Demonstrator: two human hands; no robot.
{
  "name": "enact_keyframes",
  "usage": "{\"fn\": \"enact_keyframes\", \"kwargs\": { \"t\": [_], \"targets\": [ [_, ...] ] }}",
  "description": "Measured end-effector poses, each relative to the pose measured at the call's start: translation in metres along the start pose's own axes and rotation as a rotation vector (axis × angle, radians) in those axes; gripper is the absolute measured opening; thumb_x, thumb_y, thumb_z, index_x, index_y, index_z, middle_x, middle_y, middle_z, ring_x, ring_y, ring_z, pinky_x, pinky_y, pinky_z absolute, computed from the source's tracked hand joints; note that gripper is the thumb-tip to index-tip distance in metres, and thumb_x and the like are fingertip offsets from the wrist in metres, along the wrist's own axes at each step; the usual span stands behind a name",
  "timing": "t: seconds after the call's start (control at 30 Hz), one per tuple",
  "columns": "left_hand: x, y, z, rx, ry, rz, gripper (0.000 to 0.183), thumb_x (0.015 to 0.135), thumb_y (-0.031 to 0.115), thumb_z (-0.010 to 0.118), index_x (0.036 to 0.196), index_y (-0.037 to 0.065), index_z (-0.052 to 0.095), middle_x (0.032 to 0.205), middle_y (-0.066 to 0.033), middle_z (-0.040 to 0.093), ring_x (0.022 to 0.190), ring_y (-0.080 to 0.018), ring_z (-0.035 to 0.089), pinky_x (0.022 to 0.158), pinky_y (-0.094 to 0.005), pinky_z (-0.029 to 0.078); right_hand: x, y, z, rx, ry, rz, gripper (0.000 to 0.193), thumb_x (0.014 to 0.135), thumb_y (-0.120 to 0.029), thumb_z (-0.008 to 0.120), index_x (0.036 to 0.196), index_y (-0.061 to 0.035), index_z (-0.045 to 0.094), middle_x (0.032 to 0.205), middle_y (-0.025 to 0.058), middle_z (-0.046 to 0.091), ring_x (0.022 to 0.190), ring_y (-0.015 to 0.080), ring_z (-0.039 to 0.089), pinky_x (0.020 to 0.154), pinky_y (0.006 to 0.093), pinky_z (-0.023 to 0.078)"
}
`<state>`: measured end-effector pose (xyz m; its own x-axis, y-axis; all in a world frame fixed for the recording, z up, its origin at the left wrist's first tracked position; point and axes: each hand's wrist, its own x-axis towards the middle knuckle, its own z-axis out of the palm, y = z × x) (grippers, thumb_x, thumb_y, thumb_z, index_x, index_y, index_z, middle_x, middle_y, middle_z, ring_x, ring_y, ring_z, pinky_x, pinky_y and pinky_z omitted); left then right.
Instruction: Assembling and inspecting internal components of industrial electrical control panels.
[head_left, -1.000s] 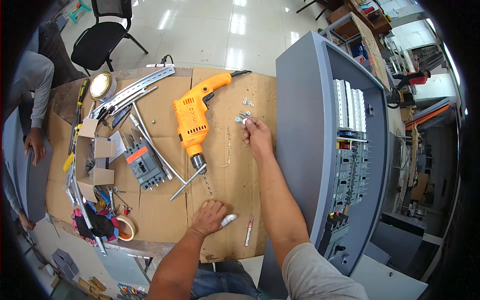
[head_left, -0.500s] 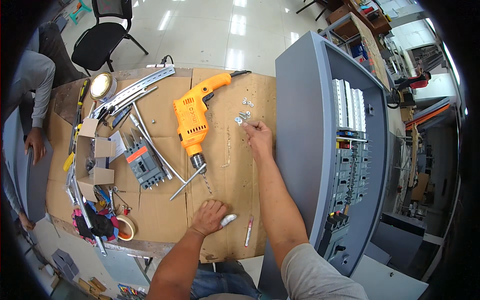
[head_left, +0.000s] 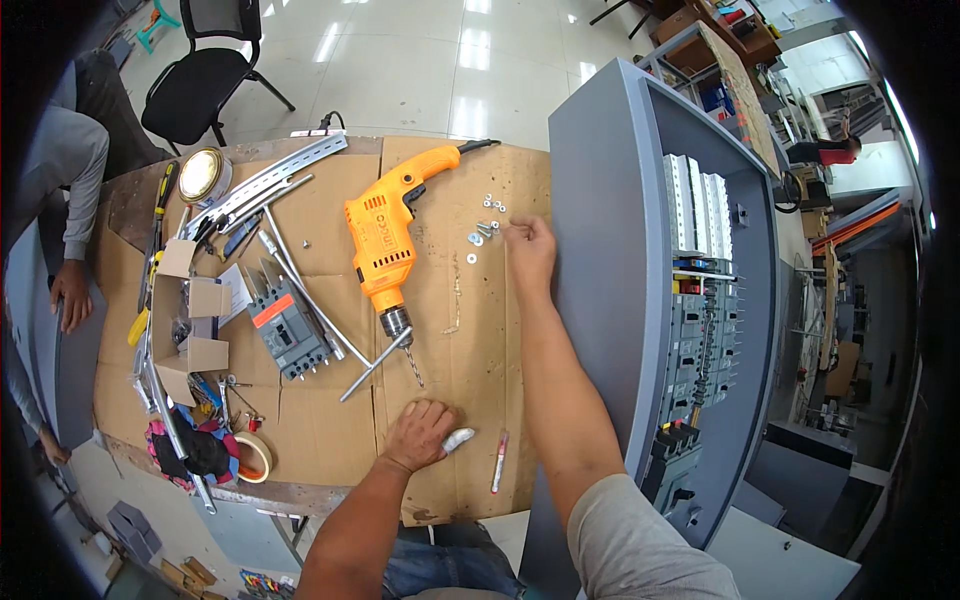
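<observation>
My right hand is at the right of the cardboard, its fingers curled closed beside a small group of bolts, nuts and washers. Whether anything is between its fingertips is hidden. A single washer lies slightly nearer to me. My left hand rests on the cardboard with nothing in it, the white-wrapped thumb held apart from the fingers. Just beyond it is the tip of the bit of an orange power drill, which lies on its side. A red and white marker lies between my forearms.
A grey cabinet with breakers stands along the right. Leftward lie a circuit breaker, a T-handle wrench, metal rails, an open carton, a tape roll and a tin. Another person sits at far left.
My right hand has drawn back up and to the right from the washers. One washer now shows by itself, a little nearer to me. My left hand stays in place.
</observation>
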<state>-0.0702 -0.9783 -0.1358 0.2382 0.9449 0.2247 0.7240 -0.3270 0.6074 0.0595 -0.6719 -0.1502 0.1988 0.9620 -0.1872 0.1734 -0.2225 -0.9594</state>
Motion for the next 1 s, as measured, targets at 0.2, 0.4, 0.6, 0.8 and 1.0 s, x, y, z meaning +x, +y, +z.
{"fn": "enact_keyframes", "kwargs": {
  "t": [0.2,0.4,0.6,0.8,1.0],
  "targets": [
    [-0.008,-0.006,-0.002,0.024,-0.041,-0.028,0.036,0.085,0.039,0.072,0.103,0.009,0.065,0.09,-0.0068,0.057,0.084,-0.0258,0.055,0.077,-0.0384,0.045,-0.011,-0.022,0.021,-0.551,-0.135,-0.183,0.022,0.082,-0.014,0.074,0.104,-0.0093,0.073,0.066,0.0053,0.056,0.061,0.0139,0.054,0.059,0.0339,0.044],
    [-0.008,-0.005,-0.002,0.024,-0.052,-0.027,0.036,0.084,0.039,0.072,0.103,0.009,0.065,0.09,-0.0066,0.056,0.084,-0.0254,0.055,0.077,-0.0378,0.045,-0.004,0.004,0.019,-0.227,-0.094,-0.188,0.018,0.085,-0.009,0.073,0.101,-0.0002,0.072,0.073,0.0033,0.064,0.066,0.0111,0.058,0.065,0.027,0.048],
    [-0.008,-0.005,0.0,0.043,-0.086,-0.039,0.031,0.078,0.031,0.072,0.1,0.013,0.062,0.095,-0.0055,0.056,0.089,-0.0231,0.056,0.08,-0.0354,0.044,0.013,0.023,0.002,-0.044,0.035,-0.114,0.016,0.086,-0.006,0.072,0.099,-0.0006,0.065,0.083,0.0,0.064,0.073,0.0077,0.057,0.069,0.024,0.047],
    [-0.011,-0.006,0.002,0.027,-0.077,-0.051,0.039,0.079,0.035,0.075,0.106,0.009,0.063,0.093,-0.0072,0.057,0.087,-0.0273,0.056,0.082,-0.0389,0.046,0.003,0.01,0.011,-0.179,0.073,-0.127,0.015,0.085,-0.007,0.071,0.085,-0.0049,0.056,0.076,-0.0011,0.058,0.069,0.0073,0.052,0.066,0.0241,0.045],
    [-0.009,-0.004,0.0,0.028,-0.168,-0.043,0.04,0.078,0.034,0.076,0.107,0.009,0.063,0.094,-0.0076,0.057,0.088,-0.0274,0.056,0.081,-0.0388,0.046,0.013,0.016,0.007,-0.274,-0.017,-0.139,0.013,0.086,-0.007,0.069,0.088,-0.0025,0.057,0.076,0.0024,0.06,0.069,0.0117,0.056,0.067,0.0283,0.048]
  ]
}}
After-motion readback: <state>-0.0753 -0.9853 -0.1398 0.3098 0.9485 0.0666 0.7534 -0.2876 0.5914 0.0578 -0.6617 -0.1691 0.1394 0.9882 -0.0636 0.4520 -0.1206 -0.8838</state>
